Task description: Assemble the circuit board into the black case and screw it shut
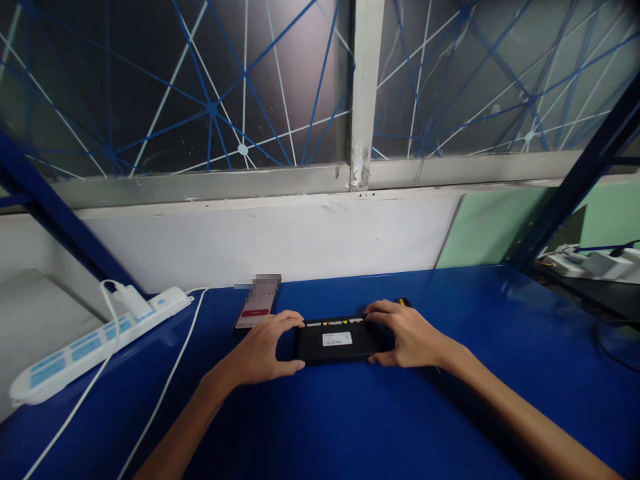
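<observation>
A flat black box-shaped device (336, 340) with a white label and small yellow marks along its far edge lies on the blue table (380, 427). My left hand (264, 350) clasps its left end, thumb at the near edge and fingers over the far edge. At the right end, my right hand (407, 333) grips the same way. Something small, black and yellow (404, 302) peeks out just behind my right hand.
A phone (256, 309) lies on the table just behind my left hand. A white power strip (95, 343) with a plugged charger and white cable sits at the left. Behind are a white wall and window; blue shelf struts stand at both sides.
</observation>
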A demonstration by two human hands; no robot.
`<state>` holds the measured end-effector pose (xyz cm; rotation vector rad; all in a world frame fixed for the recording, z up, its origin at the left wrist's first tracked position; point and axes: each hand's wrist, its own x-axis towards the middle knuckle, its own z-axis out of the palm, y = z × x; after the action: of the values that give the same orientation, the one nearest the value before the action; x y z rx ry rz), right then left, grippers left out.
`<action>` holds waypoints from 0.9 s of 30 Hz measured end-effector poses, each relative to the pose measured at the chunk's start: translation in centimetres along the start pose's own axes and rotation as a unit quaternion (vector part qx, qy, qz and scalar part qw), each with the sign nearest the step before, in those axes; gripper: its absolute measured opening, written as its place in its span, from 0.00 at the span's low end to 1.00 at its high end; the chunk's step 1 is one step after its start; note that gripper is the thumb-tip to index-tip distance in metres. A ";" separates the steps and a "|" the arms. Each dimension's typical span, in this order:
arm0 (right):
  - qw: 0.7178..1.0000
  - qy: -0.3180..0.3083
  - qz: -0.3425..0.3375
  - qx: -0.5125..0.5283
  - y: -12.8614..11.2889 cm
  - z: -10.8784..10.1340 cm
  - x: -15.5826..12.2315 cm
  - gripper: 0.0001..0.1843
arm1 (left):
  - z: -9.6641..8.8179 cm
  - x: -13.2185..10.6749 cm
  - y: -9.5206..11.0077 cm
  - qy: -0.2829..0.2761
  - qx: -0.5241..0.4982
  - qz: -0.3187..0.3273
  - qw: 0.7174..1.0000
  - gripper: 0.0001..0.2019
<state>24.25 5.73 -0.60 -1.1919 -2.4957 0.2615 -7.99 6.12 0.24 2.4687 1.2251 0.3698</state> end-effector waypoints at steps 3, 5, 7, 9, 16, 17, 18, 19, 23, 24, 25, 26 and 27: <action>1.000 0.001 0.001 0.007 0.1 0.0 -0.1 0.33 | -0.1 0.0 0.1 -0.004 -0.003 -0.003 1.000 0.27; 1.000 0.001 0.002 0.011 0.1 0.1 -0.1 0.33 | -0.1 -0.1 0.1 -0.002 -0.003 -0.002 1.000 0.26; 1.000 0.000 0.002 0.013 0.1 0.0 -0.1 0.33 | -0.2 -0.1 0.2 0.001 0.003 -0.001 1.000 0.26; 1.000 -0.004 0.002 0.013 0.1 0.0 -0.1 0.33 | -0.2 -0.1 0.3 0.001 0.010 -0.002 1.000 0.26; 1.000 -0.009 0.009 0.010 0.1 0.0 -0.1 0.33 | -0.3 0.0 0.6 -0.011 0.007 -0.013 1.000 0.26; 1.000 -0.008 0.009 0.011 0.1 0.0 -0.1 0.33 | -0.3 0.0 0.5 -0.011 0.005 -0.014 1.000 0.26; 1.000 -0.006 0.010 0.012 0.1 0.0 0.0 0.33 | -0.2 0.0 0.5 -0.011 0.002 -0.014 1.000 0.26; 1.000 -0.005 0.010 0.014 0.1 0.0 0.0 0.33 | -0.2 0.0 0.4 -0.012 0.000 -0.015 1.000 0.26; 1.000 0.002 0.014 0.015 0.2 0.0 0.0 0.33 | 0.1 0.0 0.0 -0.013 -0.006 -0.009 1.000 0.27; 1.000 0.003 0.014 0.015 0.2 0.0 0.0 0.33 | 0.2 0.0 -0.1 -0.012 -0.006 -0.008 1.000 0.27; 1.000 0.004 0.015 0.015 0.2 0.0 0.0 0.33 | 0.3 0.0 -0.2 -0.010 -0.007 -0.007 1.000 0.27; 1.000 0.005 0.015 0.016 0.2 0.0 0.0 0.33 | 0.3 0.0 -0.3 -0.009 -0.007 -0.006 1.000 0.27; 1.000 0.006 0.014 0.016 0.2 0.0 0.0 0.33 | 0.3 0.0 -0.4 -0.008 -0.008 -0.007 1.000 0.27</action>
<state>24.44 5.84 -0.66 -1.2126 -2.4566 0.3009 -8.19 6.25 -0.21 2.4436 1.2264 0.3537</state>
